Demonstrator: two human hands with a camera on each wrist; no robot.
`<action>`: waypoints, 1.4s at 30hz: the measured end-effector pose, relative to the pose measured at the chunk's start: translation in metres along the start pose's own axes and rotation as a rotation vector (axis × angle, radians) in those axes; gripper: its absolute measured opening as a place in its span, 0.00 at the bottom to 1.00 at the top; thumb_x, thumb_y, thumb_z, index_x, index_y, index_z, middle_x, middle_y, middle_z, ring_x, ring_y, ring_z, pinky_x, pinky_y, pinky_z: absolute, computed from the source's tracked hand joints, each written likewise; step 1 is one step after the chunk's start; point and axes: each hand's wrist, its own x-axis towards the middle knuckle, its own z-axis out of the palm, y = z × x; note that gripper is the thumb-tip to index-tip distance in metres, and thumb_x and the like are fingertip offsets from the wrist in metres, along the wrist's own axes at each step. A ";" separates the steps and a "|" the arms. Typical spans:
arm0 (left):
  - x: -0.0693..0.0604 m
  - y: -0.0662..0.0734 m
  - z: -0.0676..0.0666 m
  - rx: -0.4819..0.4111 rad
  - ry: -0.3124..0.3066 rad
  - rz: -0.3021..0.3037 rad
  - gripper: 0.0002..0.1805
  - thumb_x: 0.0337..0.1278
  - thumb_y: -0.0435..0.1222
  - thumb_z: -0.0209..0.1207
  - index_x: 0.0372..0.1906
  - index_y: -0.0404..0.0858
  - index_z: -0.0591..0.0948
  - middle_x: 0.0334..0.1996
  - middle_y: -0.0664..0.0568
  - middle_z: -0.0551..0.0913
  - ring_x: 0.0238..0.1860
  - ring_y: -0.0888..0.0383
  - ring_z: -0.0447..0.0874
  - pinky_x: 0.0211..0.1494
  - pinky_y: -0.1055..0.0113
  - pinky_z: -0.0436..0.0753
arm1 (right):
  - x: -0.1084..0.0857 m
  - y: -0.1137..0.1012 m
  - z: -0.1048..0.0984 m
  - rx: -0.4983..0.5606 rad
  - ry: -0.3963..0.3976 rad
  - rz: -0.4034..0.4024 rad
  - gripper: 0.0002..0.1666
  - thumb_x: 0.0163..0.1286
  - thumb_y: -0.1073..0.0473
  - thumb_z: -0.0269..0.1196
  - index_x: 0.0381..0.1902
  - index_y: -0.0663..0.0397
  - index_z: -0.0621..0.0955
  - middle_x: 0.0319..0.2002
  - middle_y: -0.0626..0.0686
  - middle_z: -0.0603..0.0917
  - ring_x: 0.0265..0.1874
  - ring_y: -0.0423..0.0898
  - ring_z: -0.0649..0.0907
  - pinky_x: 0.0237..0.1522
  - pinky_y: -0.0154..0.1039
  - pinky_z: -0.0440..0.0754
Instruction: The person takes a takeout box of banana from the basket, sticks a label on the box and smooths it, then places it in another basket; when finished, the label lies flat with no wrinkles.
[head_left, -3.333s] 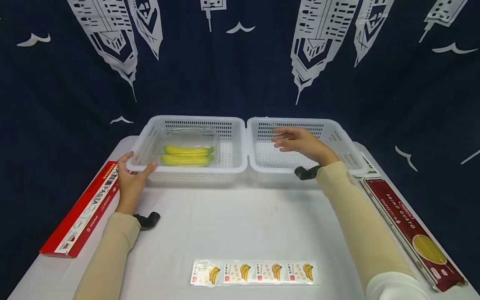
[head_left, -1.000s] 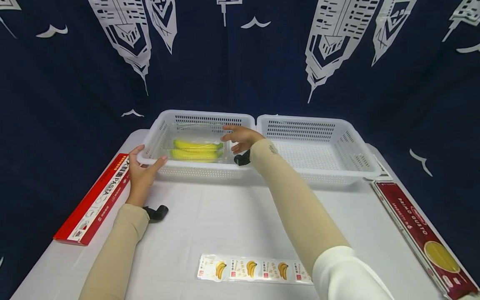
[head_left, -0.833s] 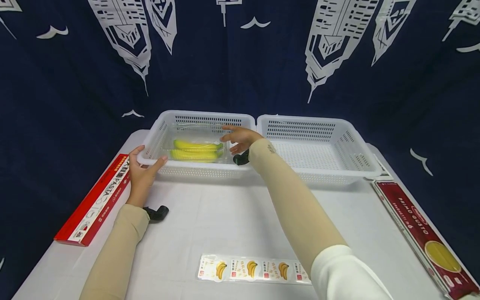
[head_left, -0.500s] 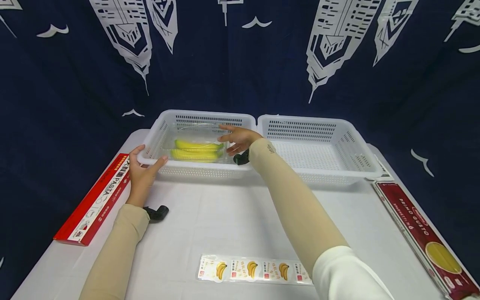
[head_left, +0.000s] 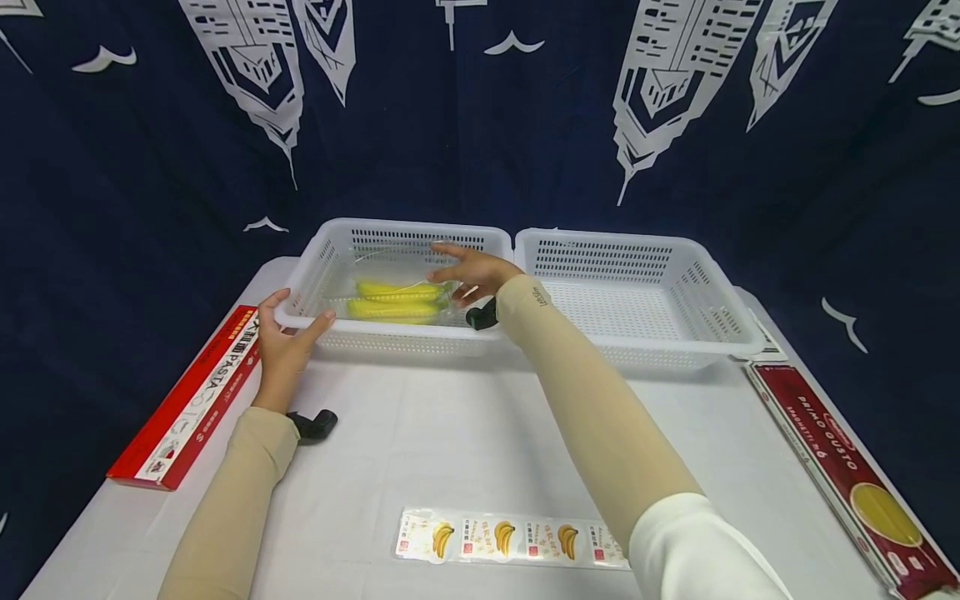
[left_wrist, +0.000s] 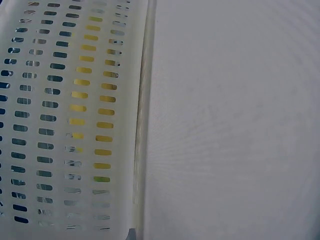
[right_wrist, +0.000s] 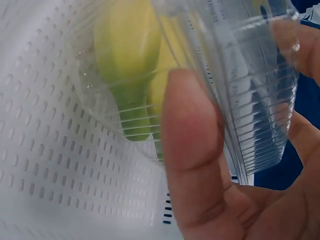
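In the head view, a clear plastic box (head_left: 341, 283) with yellow-green bananas (head_left: 393, 310) inside stands in the left white basket (head_left: 405, 331). The right hand (head_left: 480, 273) holds the box's right end. From the right wrist view, the thumb of that hand (right_wrist: 200, 165) lies on one side of the clear box (right_wrist: 260, 115), fingers on the other, with the bananas (right_wrist: 130, 60) behind the plastic. The left hand (head_left: 288, 350) grips the left basket's front left corner. Through the basket wall (left_wrist: 127, 125) in the left wrist view, yellow shows in the slots.
A second white basket (head_left: 622, 342) adjoins on the right. A red pasta box (head_left: 187, 400) lies at the left edge, a dark red spaghetti pack (head_left: 847, 467) at the right. A strip of banana labels (head_left: 510, 540) lies near the front of the white table (head_left: 420, 433).
The right hand has gone from over the right basket to the clear box in the left one. Lately the box has tilted slightly with it. The left hand keeps its grip.
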 end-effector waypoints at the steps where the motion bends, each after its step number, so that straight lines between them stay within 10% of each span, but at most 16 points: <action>1: 0.000 0.000 0.000 0.000 -0.001 0.001 0.45 0.70 0.34 0.70 0.83 0.47 0.57 0.80 0.47 0.64 0.78 0.48 0.67 0.79 0.57 0.72 | 0.000 0.000 0.000 -0.001 0.005 -0.004 0.48 0.80 0.56 0.67 0.89 0.32 0.57 0.80 0.56 0.69 0.32 0.47 0.78 0.37 0.37 0.86; 21: -0.001 0.001 0.001 0.001 0.000 0.009 0.44 0.70 0.33 0.69 0.82 0.46 0.58 0.80 0.46 0.64 0.78 0.47 0.67 0.79 0.57 0.72 | -0.006 -0.002 -0.001 -0.040 0.141 -0.098 0.38 0.77 0.60 0.69 0.81 0.44 0.71 0.69 0.59 0.79 0.23 0.44 0.78 0.32 0.35 0.89; 42: 0.000 0.000 0.000 -0.022 0.001 0.007 0.46 0.69 0.31 0.70 0.83 0.44 0.57 0.78 0.45 0.65 0.75 0.49 0.69 0.78 0.60 0.73 | -0.057 -0.011 -0.023 -0.018 0.248 -0.194 0.36 0.76 0.59 0.69 0.78 0.48 0.70 0.68 0.62 0.78 0.24 0.45 0.81 0.33 0.37 0.90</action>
